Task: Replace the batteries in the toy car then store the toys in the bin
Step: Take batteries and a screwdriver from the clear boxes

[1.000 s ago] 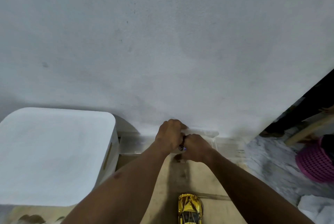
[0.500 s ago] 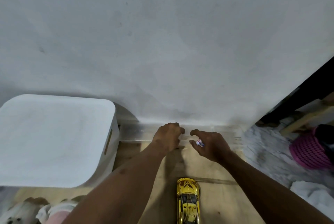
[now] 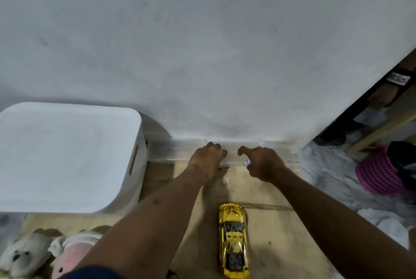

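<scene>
- Head view: two bare forearms reach forward over a tan wooden board [image 3: 270, 245] toward the foot of a pale grey wall [image 3: 202, 42]
- The left hand [image 3: 206, 161] is curled loosely, knuckles up, fingers bent over a clear plastic strip [image 3: 177, 150] along the wall's base; whether it grips anything cannot be told
- The right hand [image 3: 262, 162] is partly open, forefinger hooked forward, with a small white, red and blue object [image 3: 247, 162] tucked against the palm; too small to identify
- The shiny gold toy car [image 3: 234, 240] sits on the board between the forearms, nose toward the wall, well behind both hands
- The white lidded plastic bin [image 3: 67, 157] stands left of the left arm
- White and pink plush toys [image 3: 45, 254] lie at lower left; a pink mesh basket [image 3: 380, 170] sits at far right
</scene>
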